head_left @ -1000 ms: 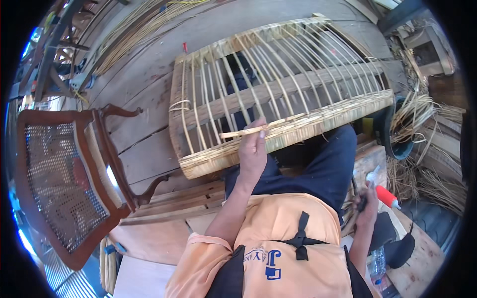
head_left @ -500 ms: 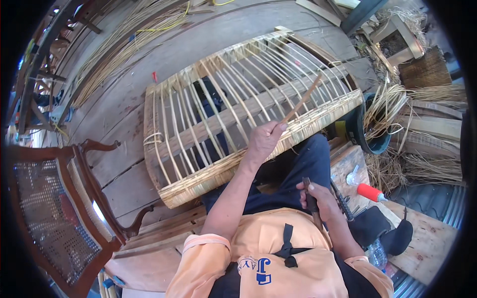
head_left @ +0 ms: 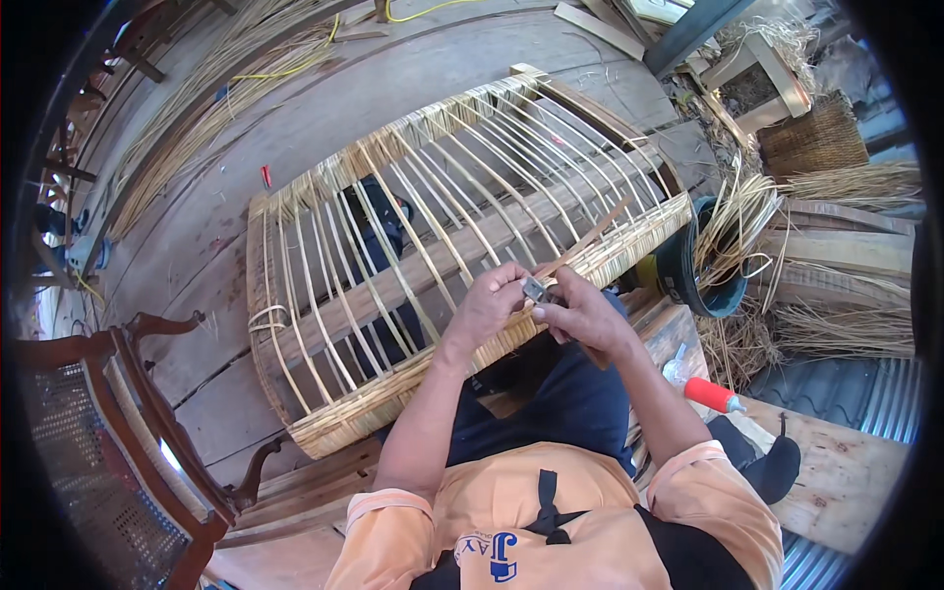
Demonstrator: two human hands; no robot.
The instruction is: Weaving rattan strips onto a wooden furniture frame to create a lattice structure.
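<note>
Overhead, from the head camera, both hands meet just in front of the woven frame (head_left: 462,246) that lies across the person's lap. Left hand (head_left: 487,307) has its fingers curled narrow around a thin rattan strip (head_left: 590,239), which slants up over the frame's near rim. Right hand (head_left: 582,313) pinches a small metal blade (head_left: 534,289) against that strip. A wooden chair (head_left: 108,442) stands well apart at left

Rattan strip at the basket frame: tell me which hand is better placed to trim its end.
Right, probably. The right hand holds a small blade at the rattan strip, while the left hand pinches the strip's near end against the woven frame.
</note>
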